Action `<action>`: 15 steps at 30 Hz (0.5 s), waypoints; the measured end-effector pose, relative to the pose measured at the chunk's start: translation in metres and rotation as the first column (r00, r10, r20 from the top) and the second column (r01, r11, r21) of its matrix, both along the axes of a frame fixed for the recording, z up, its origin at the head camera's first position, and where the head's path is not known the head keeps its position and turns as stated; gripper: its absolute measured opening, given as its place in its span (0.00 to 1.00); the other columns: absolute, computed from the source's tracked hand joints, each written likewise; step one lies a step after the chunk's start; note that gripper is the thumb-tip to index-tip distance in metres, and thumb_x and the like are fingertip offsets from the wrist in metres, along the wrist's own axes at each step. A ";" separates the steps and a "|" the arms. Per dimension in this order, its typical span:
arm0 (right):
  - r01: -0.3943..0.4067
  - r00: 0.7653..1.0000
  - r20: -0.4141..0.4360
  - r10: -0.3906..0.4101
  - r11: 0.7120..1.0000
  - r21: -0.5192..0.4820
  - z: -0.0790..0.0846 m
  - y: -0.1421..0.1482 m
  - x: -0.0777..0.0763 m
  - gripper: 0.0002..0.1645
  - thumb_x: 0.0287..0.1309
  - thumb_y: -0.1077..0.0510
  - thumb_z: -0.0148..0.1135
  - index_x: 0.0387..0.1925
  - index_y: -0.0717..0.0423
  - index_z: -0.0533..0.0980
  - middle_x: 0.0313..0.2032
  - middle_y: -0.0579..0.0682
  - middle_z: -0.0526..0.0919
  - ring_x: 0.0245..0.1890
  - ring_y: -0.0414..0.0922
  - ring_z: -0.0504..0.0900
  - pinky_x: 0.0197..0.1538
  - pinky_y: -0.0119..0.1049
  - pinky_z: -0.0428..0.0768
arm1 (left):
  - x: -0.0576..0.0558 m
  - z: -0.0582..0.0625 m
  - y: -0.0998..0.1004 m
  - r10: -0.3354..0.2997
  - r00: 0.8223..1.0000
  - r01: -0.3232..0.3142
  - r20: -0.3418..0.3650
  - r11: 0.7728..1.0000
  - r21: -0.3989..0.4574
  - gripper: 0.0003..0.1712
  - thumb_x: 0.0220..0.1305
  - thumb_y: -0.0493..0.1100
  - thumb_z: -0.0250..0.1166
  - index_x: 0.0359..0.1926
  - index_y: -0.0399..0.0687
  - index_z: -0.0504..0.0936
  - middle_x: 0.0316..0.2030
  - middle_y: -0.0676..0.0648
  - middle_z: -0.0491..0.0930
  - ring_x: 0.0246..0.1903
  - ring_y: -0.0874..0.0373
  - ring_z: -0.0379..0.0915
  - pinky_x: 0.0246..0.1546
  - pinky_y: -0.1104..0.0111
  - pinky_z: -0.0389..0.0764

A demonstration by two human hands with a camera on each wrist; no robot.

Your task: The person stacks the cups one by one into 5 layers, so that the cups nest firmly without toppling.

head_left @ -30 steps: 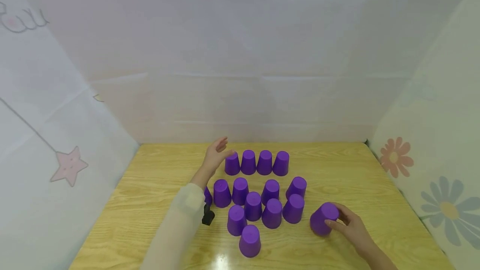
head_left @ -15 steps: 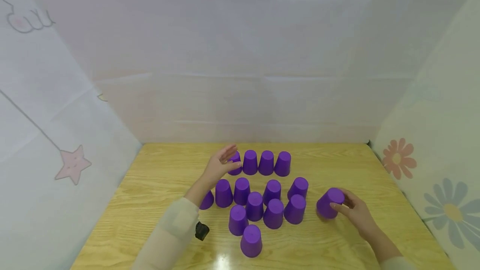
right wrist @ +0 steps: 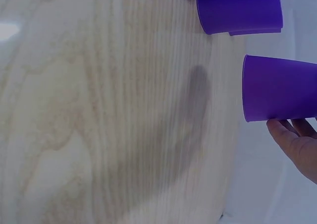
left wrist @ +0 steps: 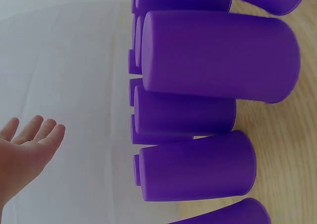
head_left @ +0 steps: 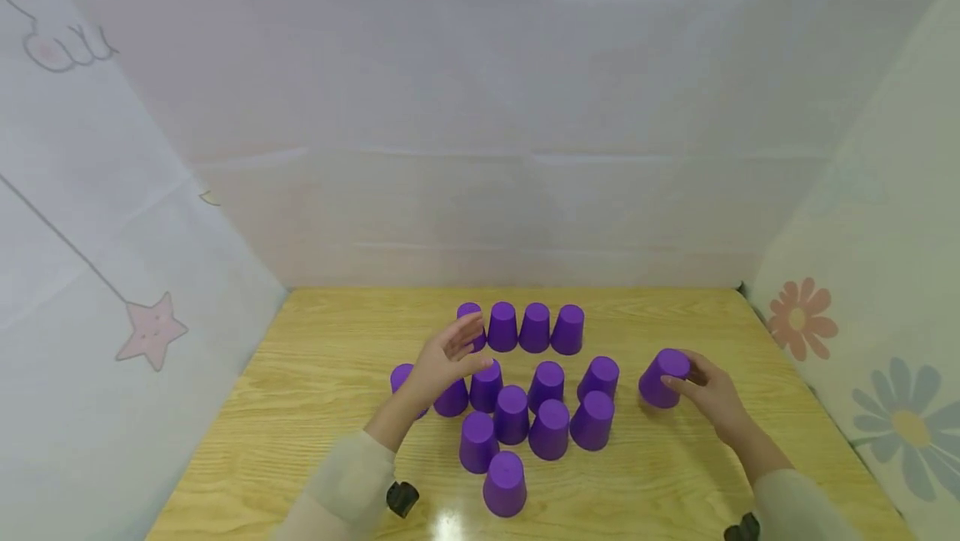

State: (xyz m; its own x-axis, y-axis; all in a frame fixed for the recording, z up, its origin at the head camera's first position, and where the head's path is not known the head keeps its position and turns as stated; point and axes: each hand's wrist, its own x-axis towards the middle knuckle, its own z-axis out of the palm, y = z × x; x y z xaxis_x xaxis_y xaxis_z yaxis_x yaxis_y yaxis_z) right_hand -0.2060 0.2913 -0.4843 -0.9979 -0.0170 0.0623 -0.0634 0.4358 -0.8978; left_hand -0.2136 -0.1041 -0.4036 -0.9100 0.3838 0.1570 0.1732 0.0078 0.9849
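Observation:
In the head view my right hand grips an upside-down purple cup, thumb on the near side. The right wrist view shows this held cup off the tabletop, the fingers along its side. My left hand is raised over the left end of the middle cups, fingers extended and nothing in it. In the left wrist view that hand is apart from the purple cups. One back-row cup is partly hidden behind its fingertips.
Several upside-down purple cups stand on the wooden table: a back row, a middle group and a nearest single cup. White cloth closes off the back and sides. Black wrist devices show below the sleeves.
My right hand has carried its cup away from me and slightly right. My left hand has come back from the rear row toward the middle cups. The standing cups keep their arrangement.

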 end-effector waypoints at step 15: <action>-0.010 0.999 0.052 0.012 0.999 -0.042 0.003 -0.005 -0.031 0.38 0.51 0.51 0.59 0.58 0.66 0.57 0.52 0.68 0.63 0.51 0.62 0.63 0.51 0.53 0.64 | 0.036 -0.043 0.006 -0.123 0.992 0.123 -0.036 0.992 0.013 0.39 0.49 0.33 0.64 0.61 0.39 0.56 0.58 0.42 0.60 0.58 0.51 0.53 0.56 0.63 0.56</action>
State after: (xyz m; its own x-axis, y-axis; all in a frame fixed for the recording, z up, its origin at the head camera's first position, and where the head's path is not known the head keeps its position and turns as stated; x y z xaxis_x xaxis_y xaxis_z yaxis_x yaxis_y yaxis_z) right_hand -0.2375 0.2860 -0.4813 -0.9996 -0.0264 0.0107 -0.0203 0.3972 -0.9175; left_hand -0.1774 -0.0983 -0.4464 -0.8498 0.4897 0.1950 0.2066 -0.0308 0.9779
